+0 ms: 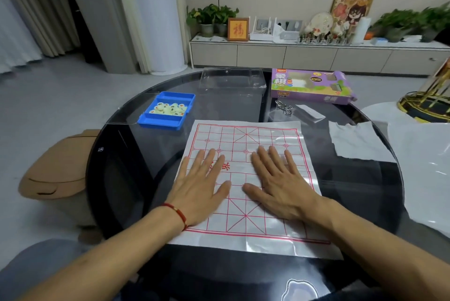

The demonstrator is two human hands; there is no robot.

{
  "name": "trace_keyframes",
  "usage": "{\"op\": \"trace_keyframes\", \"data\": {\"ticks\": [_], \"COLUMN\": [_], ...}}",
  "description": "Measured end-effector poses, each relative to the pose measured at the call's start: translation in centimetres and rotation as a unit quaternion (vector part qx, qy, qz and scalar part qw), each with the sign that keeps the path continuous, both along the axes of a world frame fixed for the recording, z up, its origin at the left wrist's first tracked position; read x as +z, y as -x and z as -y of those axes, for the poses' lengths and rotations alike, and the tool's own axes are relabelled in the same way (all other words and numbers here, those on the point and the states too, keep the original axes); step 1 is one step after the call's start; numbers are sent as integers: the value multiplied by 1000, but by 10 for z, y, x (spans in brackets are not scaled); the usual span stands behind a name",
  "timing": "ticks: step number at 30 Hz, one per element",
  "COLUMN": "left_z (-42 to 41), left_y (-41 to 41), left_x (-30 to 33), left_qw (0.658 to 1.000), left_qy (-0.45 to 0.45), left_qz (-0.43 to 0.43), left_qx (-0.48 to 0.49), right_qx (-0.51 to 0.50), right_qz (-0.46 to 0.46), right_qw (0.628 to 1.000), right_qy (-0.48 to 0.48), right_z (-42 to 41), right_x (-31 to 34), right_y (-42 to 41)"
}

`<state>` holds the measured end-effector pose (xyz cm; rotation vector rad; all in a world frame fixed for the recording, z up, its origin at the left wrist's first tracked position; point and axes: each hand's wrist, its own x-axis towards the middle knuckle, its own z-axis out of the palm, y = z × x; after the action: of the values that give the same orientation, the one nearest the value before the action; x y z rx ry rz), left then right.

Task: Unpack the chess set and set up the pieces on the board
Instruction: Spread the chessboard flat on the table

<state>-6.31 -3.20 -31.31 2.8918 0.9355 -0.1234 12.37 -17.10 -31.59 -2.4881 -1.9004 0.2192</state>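
Observation:
A white paper board (246,137) with a red grid lies flat on the dark round glass table (365,178). My left hand (202,186) and my right hand (280,186) press flat on the middle of the sheet, fingers straight and spread. To the far left of the sheet stands a blue tray (158,121) with several round pale pieces (169,108) piled in its middle compartment. The purple game box (311,86) lies at the far right of the table.
A clear plastic lid (231,79) sits behind the tray. A metal ring puzzle (282,107), a small packet (309,113) and a crumpled white sheet (355,141) lie right of the board. A tan bin (58,169) stands on the floor at left.

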Motion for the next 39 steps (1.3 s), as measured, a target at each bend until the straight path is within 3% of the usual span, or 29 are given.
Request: {"op": "trace_keyframes", "data": {"ticks": [5, 11, 13, 16, 18, 20, 24, 28, 34, 39], "left_z": [-4, -7, -7, -7, -9, -14, -25, -53, -130, -168], "left_y": [-4, -12, -11, -2, 9, 17, 22, 27, 42, 40], "left_x": [-6, -1, 7, 22, 28, 34, 60, 76, 58, 24], "left_qw": [1000, 999, 990, 942, 924, 916, 917, 930, 920, 934], "left_qy": [-14, 37, 100, 206, 206, 189, 175, 164, 99, 4], "left_qz": [7, 19, 92, 255, 306, 329, 318, 265, 275, 234], "left_qx": [-3, 4, 23, 75, 104, 128, 166, 195, 262, 271], "right_qx": [-3, -20, -23, -20, -49, -77, -101, -125, -77, -47], "right_qz": [9, -11, -10, -65, -167, -191, -136, -159, -212, -210], "right_qw": [1000, 1000, 1000, 998, 979, 959, 963, 957, 956, 956], "right_qy": [-16, 5, 5, -14, -104, -193, -209, -209, -185, -200], "right_z": [32, 45, 44, 43, 46, 51, 50, 17, -89, -179], "right_x": [14, 7, 6, 7, 18, 33, 49, 66, 70, 57], "right_y": [21, 24, 24, 20, 13, 6, -10, -7, 45, 73]}}
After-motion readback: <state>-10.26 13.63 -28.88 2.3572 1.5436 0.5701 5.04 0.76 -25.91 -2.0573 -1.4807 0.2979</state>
